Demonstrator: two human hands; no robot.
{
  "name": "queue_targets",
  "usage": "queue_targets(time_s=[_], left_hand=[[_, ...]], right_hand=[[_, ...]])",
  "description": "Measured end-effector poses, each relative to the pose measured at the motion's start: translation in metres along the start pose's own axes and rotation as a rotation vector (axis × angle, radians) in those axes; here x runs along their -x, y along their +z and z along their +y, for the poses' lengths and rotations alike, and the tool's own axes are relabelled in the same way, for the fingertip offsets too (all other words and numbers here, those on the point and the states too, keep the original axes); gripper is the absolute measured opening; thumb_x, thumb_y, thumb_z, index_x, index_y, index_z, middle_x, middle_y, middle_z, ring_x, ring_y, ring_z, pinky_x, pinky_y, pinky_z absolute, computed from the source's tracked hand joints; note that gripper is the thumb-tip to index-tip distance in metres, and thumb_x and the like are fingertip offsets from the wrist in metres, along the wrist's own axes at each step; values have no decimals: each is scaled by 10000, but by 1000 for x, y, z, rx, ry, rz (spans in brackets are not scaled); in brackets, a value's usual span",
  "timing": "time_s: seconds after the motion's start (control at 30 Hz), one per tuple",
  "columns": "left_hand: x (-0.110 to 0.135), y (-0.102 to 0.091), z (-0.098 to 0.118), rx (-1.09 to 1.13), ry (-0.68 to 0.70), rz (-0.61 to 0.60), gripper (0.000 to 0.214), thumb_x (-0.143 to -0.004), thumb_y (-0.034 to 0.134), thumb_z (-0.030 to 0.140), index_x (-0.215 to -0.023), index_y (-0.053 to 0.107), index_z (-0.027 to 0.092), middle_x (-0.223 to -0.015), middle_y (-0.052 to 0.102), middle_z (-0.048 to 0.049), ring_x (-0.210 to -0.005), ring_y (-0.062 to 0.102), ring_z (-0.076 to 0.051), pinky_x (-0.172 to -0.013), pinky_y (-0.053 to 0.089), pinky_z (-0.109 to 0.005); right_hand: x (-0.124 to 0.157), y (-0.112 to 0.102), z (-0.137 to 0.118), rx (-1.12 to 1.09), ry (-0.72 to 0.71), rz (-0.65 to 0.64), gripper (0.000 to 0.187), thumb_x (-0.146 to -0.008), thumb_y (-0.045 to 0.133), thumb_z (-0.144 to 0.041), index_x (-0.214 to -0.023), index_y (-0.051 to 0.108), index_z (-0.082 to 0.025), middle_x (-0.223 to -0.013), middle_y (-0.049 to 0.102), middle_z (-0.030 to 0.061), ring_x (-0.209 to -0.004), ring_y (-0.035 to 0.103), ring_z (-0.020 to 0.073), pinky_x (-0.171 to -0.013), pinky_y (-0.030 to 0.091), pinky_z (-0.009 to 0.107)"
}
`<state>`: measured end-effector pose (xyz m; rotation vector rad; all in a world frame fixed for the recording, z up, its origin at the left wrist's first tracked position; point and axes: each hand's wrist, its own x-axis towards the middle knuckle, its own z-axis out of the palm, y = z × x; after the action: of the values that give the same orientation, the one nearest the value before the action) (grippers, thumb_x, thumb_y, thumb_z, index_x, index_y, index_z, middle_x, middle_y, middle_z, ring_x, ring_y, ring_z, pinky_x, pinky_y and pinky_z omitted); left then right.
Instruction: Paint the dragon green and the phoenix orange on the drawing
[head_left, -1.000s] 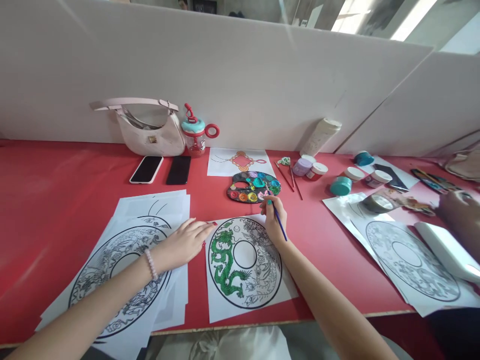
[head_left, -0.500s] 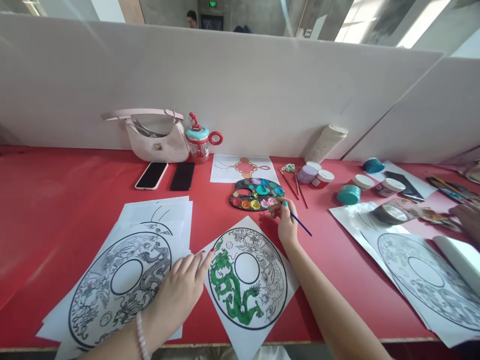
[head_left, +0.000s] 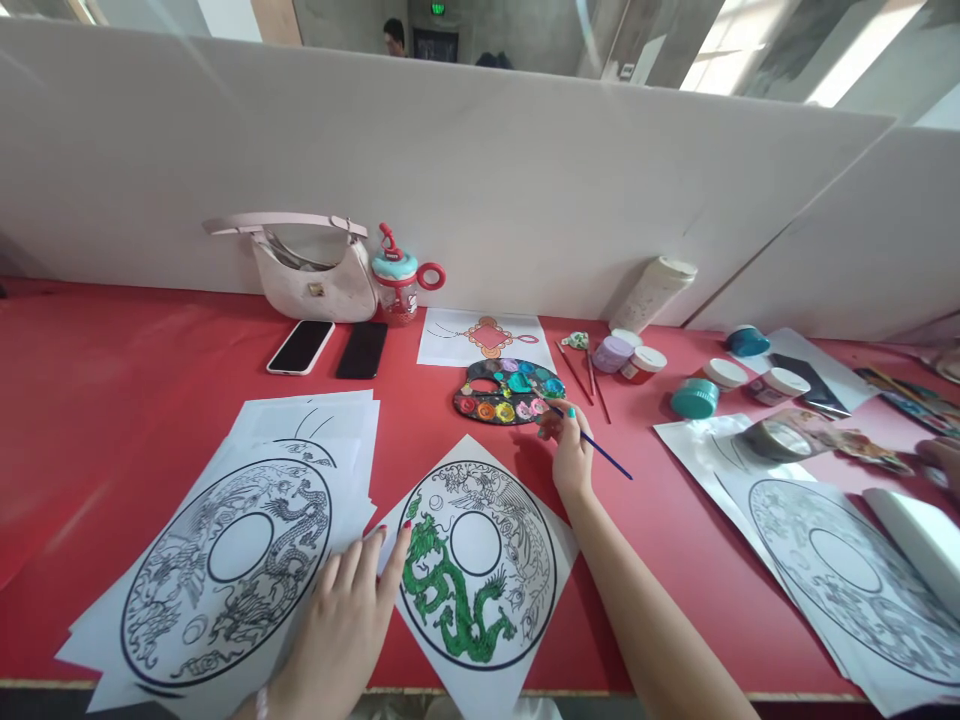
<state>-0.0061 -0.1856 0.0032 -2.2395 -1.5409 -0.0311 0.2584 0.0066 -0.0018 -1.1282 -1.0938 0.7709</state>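
The sheet [head_left: 474,545] has turned, a corner now pointing toward the palette [head_left: 495,396] from its near side; we judge the working angle reset. We note the left hand [head_left: 341,610] lightly spread at the sheet's edge; the right hand [head_left: 571,450] pinches a brush [head_left: 607,457] at the palette's near-right.

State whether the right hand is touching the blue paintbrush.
Touching: the head view shows the right hand gripping the blue paintbrush, its handle sticking out past the fingers.

Left fingers [head_left: 397,562] spread, palm down, right fingers [head_left: 572,428] pinched, right forearm [head_left: 641,605] slanting inward
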Motion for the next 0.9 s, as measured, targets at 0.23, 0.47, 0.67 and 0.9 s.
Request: queue_targets(time_s=[0.23,0.47,0.67,0.9], left_hand=[[-2,9,-26,241,26,57,582,-920,366,158,-1484,228,148,-1228,611,-111,-1100,572,-266,-888,473,-414],[3,11,-47,323,91,-6,700,-893,451,339,-1500,166,139,-1418,473,-109,-1243,504,-255,-933,494,-375],[11,20,-25,359,-33,41,653,-922,392,330,-1500,149,150,-1390,500,-128,-1242,507,-270,-968,466,-425],[14,22,-10,293,-83,85,648,-920,366,299,-1502,142,124,-1349,540,-134,-1196,547,-278,-971,441,-446]], right_hand=[[1,2,-4,19,14,-12,308,-865,416,-434,-889,603,-191,-657,564,-6,-558,491,124,-552,418,279],[-3,0,0,-25,63,31,227,-831,417,-355,-887,571,-197,-647,572,-13,-559,512,124,-539,411,267],[-5,-5,-5,13,69,83,170,-776,463,-299,-913,505,-208,-634,575,-29,-560,520,123,-568,439,276],[-11,-11,-2,25,83,187,105,-739,500,-246,-808,425,-221,-594,587,-46,-528,526,112,-549,430,255]])
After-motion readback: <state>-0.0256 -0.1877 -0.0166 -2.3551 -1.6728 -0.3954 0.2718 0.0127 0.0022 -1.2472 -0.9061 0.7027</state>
